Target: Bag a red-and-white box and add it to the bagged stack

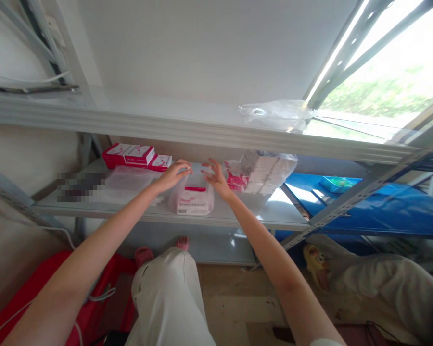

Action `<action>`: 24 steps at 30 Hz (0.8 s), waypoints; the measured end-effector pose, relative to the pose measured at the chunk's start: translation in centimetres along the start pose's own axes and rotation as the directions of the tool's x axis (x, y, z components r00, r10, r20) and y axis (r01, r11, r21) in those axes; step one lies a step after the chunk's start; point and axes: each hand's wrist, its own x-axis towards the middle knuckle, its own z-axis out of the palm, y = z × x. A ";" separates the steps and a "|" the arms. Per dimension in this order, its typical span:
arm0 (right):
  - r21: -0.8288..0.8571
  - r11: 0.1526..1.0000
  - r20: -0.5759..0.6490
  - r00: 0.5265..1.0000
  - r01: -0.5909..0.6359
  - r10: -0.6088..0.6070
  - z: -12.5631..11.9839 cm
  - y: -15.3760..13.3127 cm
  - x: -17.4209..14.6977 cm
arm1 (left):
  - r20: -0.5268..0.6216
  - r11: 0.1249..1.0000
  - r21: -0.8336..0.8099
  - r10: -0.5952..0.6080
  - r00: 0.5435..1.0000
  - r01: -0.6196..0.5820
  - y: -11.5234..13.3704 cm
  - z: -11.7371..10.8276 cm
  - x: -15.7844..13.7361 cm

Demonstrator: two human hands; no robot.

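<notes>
Here, two hands are hovering at the sides of a bagged box.

The left hand (179, 171)'s fingers are bending together, possibly touching the clear bag (173, 198), though I cannot tell; the right hand (215, 177)'s are standing apart. The white box (193, 205) is sitting inside, on the shelf (254, 204), between pink boxes (130, 154) and a wrapped bundle (269, 172).

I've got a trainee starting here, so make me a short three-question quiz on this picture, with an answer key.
1. True or false: the white box sits inside a translucent bag.
2. Which is nearer the plastic-wrapped boxes: the left hand or the right hand?
3. Fill in: crumpled clear plastic lies on the ____ shelf.

Key: 1. True. 2. The right hand. 3. Upper.
</notes>
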 end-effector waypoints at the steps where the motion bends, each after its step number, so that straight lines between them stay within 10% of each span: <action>1: 0.042 0.999 0.057 0.998 -0.020 0.018 1.0 0.5 0.2 | 0.036 1.000 0.009 0.013 0.999 -0.014 0.2 0.7 0.3; 8: -0.031 0.976 0.039 0.976 -0.215 0.216 5.0 3.5 1.5 | 0.115 0.958 0.266 0.081 0.990 -0.109 1.2 2.6 2.1; 12: -0.168 0.967 -0.079 0.980 -0.193 0.182 5.0 3.8 1.2 | 0.169 0.993 0.076 0.080 0.982 -0.094 0.2 2.1 0.9; 24: -0.162 0.973 -0.021 0.986 -0.165 0.164 6.0 0.9 0.4 | -0.131 0.927 -0.307 -0.264 0.956 0.214 -3.7 2.8 -1.1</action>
